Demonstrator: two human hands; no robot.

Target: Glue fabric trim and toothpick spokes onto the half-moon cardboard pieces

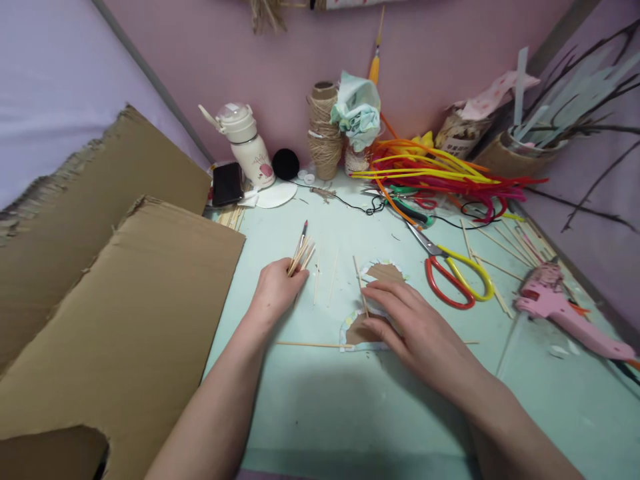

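Observation:
My left hand is closed around a small bundle of thin wooden sticks, with a dark-tipped pen or brush beside them. My right hand pinches one short wooden stick between thumb and fingers. Under and beside that hand lie two cardboard pieces with fabric edging, the far one and the near one, partly covered by my fingers. A long thin stick lies along the near piece's straight edge. Two short sticks rest on the table between my hands.
Cardboard sheets stand at the left. Red-and-yellow scissors and a pink glue gun lie at the right. Along the back are a white bottle, a twine spool and coloured pipe cleaners.

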